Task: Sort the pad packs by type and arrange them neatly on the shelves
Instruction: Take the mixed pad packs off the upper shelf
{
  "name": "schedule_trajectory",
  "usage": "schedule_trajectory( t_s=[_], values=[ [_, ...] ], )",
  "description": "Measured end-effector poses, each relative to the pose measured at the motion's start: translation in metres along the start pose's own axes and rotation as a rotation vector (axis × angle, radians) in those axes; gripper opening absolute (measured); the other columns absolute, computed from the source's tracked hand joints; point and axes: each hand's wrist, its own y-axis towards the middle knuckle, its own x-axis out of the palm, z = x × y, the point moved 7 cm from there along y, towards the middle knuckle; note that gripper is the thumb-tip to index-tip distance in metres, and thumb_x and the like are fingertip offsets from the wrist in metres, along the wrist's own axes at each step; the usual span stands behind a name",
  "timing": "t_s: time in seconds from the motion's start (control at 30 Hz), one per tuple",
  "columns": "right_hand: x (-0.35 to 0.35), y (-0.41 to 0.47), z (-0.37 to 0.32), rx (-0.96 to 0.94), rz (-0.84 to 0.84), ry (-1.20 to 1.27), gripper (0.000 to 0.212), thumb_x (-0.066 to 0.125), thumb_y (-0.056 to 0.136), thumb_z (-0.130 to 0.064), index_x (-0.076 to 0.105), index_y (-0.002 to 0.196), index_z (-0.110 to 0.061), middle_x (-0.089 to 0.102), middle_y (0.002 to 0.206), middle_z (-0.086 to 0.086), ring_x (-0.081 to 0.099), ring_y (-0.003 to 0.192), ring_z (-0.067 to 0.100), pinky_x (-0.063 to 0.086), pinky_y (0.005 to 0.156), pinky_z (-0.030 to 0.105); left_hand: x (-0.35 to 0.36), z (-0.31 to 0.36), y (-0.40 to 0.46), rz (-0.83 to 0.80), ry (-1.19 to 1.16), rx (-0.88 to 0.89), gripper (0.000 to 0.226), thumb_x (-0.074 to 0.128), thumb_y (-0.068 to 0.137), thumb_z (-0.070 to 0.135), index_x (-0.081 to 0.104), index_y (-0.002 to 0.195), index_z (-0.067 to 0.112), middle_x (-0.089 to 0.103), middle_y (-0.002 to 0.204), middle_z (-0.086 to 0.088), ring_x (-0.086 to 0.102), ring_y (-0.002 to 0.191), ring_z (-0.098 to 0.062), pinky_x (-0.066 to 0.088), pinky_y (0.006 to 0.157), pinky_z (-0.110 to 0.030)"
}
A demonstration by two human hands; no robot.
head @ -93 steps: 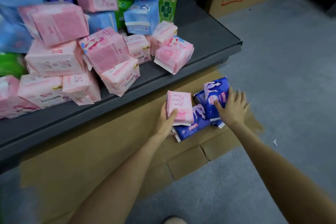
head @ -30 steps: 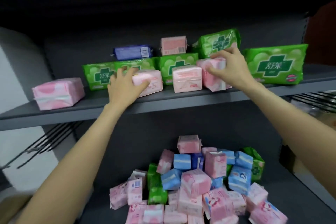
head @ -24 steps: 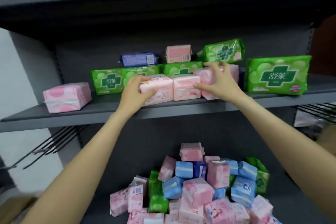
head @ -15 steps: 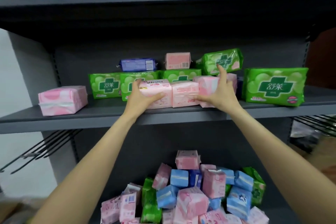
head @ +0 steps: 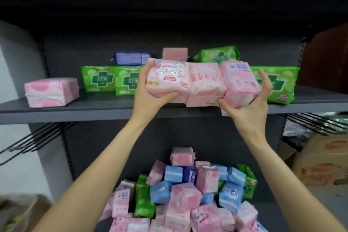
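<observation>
A: Start at the hands. What are the fingers doing?

B: The left hand (head: 148,92) has its fingers (head: 170,95) curled under the left end of a row of three soft pink plastic-wrapped pad packs (head: 202,83), thumb over the top. The right hand (head: 250,100) clamps the other end the same way. Both are grasping, squeezing the three packs together between them as one block.

A: And where is that block?

B: At the front edge of the grey metal middle shelf (head: 94,108), raised and tipped toward the camera. I can't tell whether its back edge touches the shelf.

A: What looks sorted so far?

B: Little, I'd judge. Behind the block stand green packs with a cross logo (head: 116,80), in a rough row, with another large green one (head: 278,84) to the right. A lone pink pack (head: 51,92) lies at the far left; a purple flat pack (head: 132,58) and a small pink one (head: 175,53) sit on top of the greens.

A: What's left?

B: Most of it. The lower shelf carries a jumbled heap of pink, blue and green packs (head: 188,194), all types mixed together.
</observation>
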Motion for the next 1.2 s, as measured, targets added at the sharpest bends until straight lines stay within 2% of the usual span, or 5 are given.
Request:
schedule_trajectory(
  t_s=[0.17,0.3,0.47,0.67,1.2],
  values=[
    [-0.063,-0.042,-0.002,0.010,0.064,-0.063,0.100,0.086,0.065,-0.008,0.020,0.140,-0.004,0.027,0.130,-0.031,0.029,0.120,-0.024,0.027,0.097,0.002,0.042,0.016,-0.042,-0.106,-0.066,-0.005,0.090,0.086,0.060,0.022,0.037,0.136,0.022,0.043,0.136,0.006,0.045,0.129,-0.016,0.044,0.104,-0.042],
    [-0.118,-0.087,0.002,0.108,0.122,-0.106,0.104,0.083,0.066,-0.001,0.013,0.143,0.004,0.029,0.121,-0.031,0.027,0.111,-0.034,0.023,0.093,-0.004,0.076,0.018,-0.084,-0.158,-0.028,-0.015,0.086,0.089,0.059,0.039,0.042,0.131,0.039,0.044,0.137,-0.002,0.044,0.129,-0.021,0.042,0.104,-0.049],
    [-0.186,-0.167,0.042,0.372,0.172,-0.205,0.100,0.081,0.059,-0.034,0.026,0.141,-0.016,0.045,0.131,-0.007,0.046,0.114,0.000,0.033,0.086,-0.001,0.124,0.007,-0.157,-0.268,0.082,-0.056,0.077,0.084,0.053,0.053,0.045,0.118,0.045,0.044,0.121,0.001,0.047,0.118,-0.013,0.042,0.103,-0.035],
    [-0.239,-0.287,0.098,0.678,0.151,-0.424,0.085,0.087,0.065,-0.021,0.033,0.131,-0.016,0.050,0.117,-0.006,0.051,0.103,0.012,0.038,0.081,0.018,0.178,-0.074,-0.276,-0.504,0.105,-0.317,0.077,0.085,0.050,0.050,0.043,0.115,0.046,0.046,0.123,0.005,0.044,0.114,-0.004,0.039,0.094,-0.017],
    [-0.270,-0.448,0.252,1.062,-0.273,-0.680,0.086,0.085,0.064,-0.015,0.032,0.133,-0.011,0.051,0.130,0.011,0.052,0.117,0.028,0.044,0.090,0.034,0.219,-0.237,-0.511,-0.795,0.312,-0.956,0.075,0.090,0.050,0.048,0.047,0.111,0.034,0.056,0.111,0.013,0.056,0.106,-0.011,0.049,0.090,-0.036]
  ],
)
